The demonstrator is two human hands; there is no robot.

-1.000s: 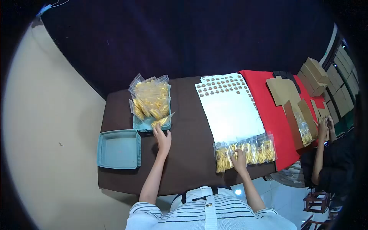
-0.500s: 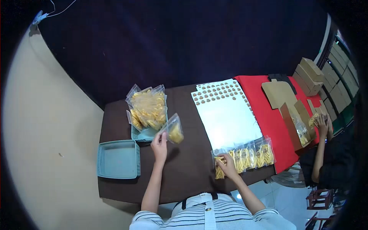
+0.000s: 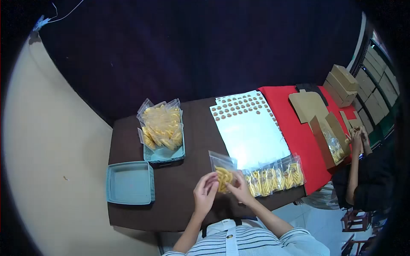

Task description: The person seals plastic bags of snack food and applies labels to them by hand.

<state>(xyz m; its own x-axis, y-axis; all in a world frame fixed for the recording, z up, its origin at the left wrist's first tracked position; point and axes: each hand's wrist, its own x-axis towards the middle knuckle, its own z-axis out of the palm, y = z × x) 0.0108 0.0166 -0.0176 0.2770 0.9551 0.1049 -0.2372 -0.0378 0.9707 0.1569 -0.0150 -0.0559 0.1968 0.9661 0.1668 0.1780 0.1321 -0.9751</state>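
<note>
A clear zip bag of yellow stick-shaped snacks (image 3: 224, 174) is held up over the brown table, its unfilled top pointing away from me. My left hand (image 3: 206, 191) grips its left side with curled fingers. From the right, my right hand (image 3: 240, 188) closes on the same bag, fingers and thumb against its lower part. Just beyond that hand lies a row of similar snack bags (image 3: 275, 177), several with small round stickers. Behind the row are white sticker sheets (image 3: 252, 136), with round brown-red stickers left along the far and right edges.
Many filled snack bags (image 3: 161, 123) are heaped on a blue basket (image 3: 183, 147) at left. Nearer stands another blue basket (image 3: 130, 183). On the red cloth (image 3: 294, 141) sits an open cardboard box (image 3: 322, 143) with bags inside. A co-worker's hands (image 3: 358, 137) are beside it.
My left hand has brought the snack bag from beside the heaped basket rightward and closer to me. My right hand has left the end of the row and taken hold of that bag too.
</note>
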